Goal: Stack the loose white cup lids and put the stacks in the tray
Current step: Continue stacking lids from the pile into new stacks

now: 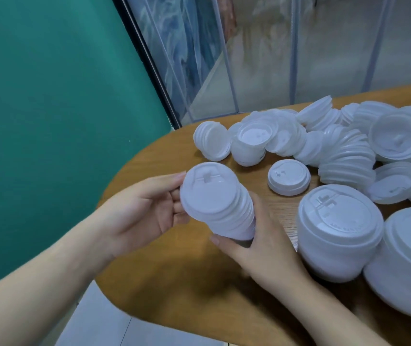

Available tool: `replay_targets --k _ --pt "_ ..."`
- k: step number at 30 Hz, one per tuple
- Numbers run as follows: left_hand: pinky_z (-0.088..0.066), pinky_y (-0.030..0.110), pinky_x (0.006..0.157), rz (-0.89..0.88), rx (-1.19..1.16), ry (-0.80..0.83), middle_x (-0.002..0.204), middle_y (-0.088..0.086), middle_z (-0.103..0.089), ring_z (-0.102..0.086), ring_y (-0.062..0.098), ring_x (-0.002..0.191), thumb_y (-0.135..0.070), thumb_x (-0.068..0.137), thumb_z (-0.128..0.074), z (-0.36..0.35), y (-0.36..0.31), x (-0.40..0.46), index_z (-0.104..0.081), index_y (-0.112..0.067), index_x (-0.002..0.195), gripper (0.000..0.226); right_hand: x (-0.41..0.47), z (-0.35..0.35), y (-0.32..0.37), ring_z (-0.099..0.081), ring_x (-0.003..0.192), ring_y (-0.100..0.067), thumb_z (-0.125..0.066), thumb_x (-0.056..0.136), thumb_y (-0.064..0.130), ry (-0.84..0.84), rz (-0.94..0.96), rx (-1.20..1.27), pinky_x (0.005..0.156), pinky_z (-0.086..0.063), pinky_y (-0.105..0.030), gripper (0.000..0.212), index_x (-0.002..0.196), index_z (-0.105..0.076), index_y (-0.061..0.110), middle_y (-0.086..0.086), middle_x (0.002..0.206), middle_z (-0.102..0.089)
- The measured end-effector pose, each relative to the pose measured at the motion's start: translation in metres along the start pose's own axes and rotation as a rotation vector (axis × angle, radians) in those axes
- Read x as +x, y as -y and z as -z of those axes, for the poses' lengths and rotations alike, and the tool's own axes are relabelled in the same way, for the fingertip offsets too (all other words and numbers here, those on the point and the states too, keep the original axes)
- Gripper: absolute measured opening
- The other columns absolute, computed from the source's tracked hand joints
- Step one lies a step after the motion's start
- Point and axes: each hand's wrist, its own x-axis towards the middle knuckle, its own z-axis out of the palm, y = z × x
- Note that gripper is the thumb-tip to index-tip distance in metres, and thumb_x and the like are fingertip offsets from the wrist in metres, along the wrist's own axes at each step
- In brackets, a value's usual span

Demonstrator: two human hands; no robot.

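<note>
Above the table's (174,283) near edge, both hands' fingers (174,193) clamped round a lid stack (220,208); its far end hidden.

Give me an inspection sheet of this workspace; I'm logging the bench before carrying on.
Surface: rounded wooden table.
Job's things: held lid stack; single lid lying flat; upright stacks near right; toppled stacks behind. No tray in view.
Clutter: nothing seen.
Grippers: left hand holds the stack's top end; right hand grips its lower end.
Cables: nothing seen.
Surroundings: teal wall, clear strip curtain.
</note>
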Motion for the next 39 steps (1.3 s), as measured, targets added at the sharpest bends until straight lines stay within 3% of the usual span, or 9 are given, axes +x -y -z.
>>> replay_targets --k 3,8,13,19,23,29,33,36,39 --pt "-0.033 0.027 0.064 0.03 -0.052 -0.053 0.085 -0.001 -0.055 -0.043 0.012 0.071 -0.03 0.095 -0.061 0.0 0.011 0.007 -0.072 -0.01 0.127 0.039 0.0 0.0 0.0 -0.054 0.125 0.0 -0.084 0.066 0.056 -0.001 0.002 0.002 0.104 -0.049 -0.039 0.083 0.138 -0.043 0.05 0.024 0.133 -0.054" --pt "-0.028 0.027 0.059 0.107 0.011 -0.156 0.079 -0.001 -0.037 -0.034 0.011 0.064 -0.035 0.096 -0.06 -0.005 0.013 0.011 -0.066 -0.011 0.117 0.032 0.001 0.0 -0.001 -0.052 0.124 0.002 -0.085 0.068 0.054 -0.01 0.02 -0.001 0.104 -0.048 -0.035 0.082 0.138 -0.044 0.049 0.025 0.133 -0.053" --pt "-0.023 0.03 0.059 0.127 0.162 -0.23 0.069 -0.001 -0.034 -0.032 0.013 0.06 -0.033 0.103 -0.056 -0.011 0.017 0.017 -0.057 -0.019 0.069 0.037 0.002 -0.001 0.0 -0.051 0.125 0.003 -0.077 0.064 0.064 -0.016 0.028 -0.001 0.103 -0.046 -0.031 0.083 0.138 -0.043 0.049 0.027 0.133 -0.052" --pt "-0.04 0.027 0.055 0.068 0.204 -0.239 0.069 0.004 -0.052 -0.046 0.016 0.059 -0.062 0.093 -0.062 -0.011 0.016 0.018 -0.058 -0.009 0.1 0.054 0.001 -0.001 -0.003 -0.051 0.123 0.004 -0.08 0.066 0.063 -0.016 0.024 -0.021 0.102 -0.046 -0.03 0.083 0.138 -0.04 0.051 0.027 0.132 -0.052" --pt "-0.043 0.033 0.061 0.043 0.397 -0.29 0.073 0.003 -0.061 -0.05 0.017 0.064 -0.058 0.076 -0.076 -0.014 0.018 0.016 -0.059 -0.011 0.111 0.06 0.001 -0.001 -0.002 -0.052 0.122 0.002 -0.078 0.065 0.065 -0.024 0.022 -0.026 0.101 -0.049 -0.034 0.083 0.138 -0.041 0.049 0.024 0.131 -0.053" --pt "-0.044 0.032 0.066 -0.016 0.523 -0.343 0.068 0.001 -0.061 -0.051 0.01 0.058 -0.048 0.089 -0.073 -0.022 0.025 0.013 -0.063 -0.018 0.11 0.038 0.001 -0.002 -0.003 -0.053 0.124 -0.002 -0.083 0.067 0.058 -0.02 0.024 -0.021 0.102 -0.049 -0.038 0.083 0.139 -0.042 0.048 0.021 0.132 -0.055" --pt "-0.045 0.031 0.065 -0.022 0.473 -0.394 0.07 -0.003 -0.064 -0.053 0.008 0.058 -0.058 0.083 -0.077 -0.02 0.037 0.015 -0.065 -0.017 0.108 0.049 0.002 0.0 -0.003 -0.053 0.125 -0.001 -0.088 0.068 0.051 -0.015 0.015 -0.019 0.102 -0.049 -0.036 0.083 0.138 -0.042 0.048 0.022 0.133 -0.056" --pt "-0.049 0.033 0.072 -0.065 0.406 -0.461 0.084 -0.009 -0.07 -0.062 0.007 0.073 -0.07 0.076 -0.074 -0.019 0.049 0.018 -0.068 -0.018 0.109 0.061 0.0 -0.001 -0.004 -0.051 0.129 -0.003 -0.086 0.067 0.054 -0.023 0.006 -0.049 0.106 -0.047 -0.039 0.09 0.144 -0.039 0.045 0.021 0.137 -0.053" --pt "-0.055 0.038 0.088 -0.179 0.287 -0.441 0.114 -0.007 -0.073 -0.068 0.012 0.105 -0.081 0.075 -0.057 -0.021 0.07 0.021 -0.064 -0.02 0.125 0.08 -0.008 -0.002 -0.006 -0.043 0.14 -0.009 -0.08 0.071 0.059 -0.041 -0.019 -0.14 0.114 -0.041 -0.043 0.102 0.156 -0.027 0.035 0.014 0.151 -0.044"
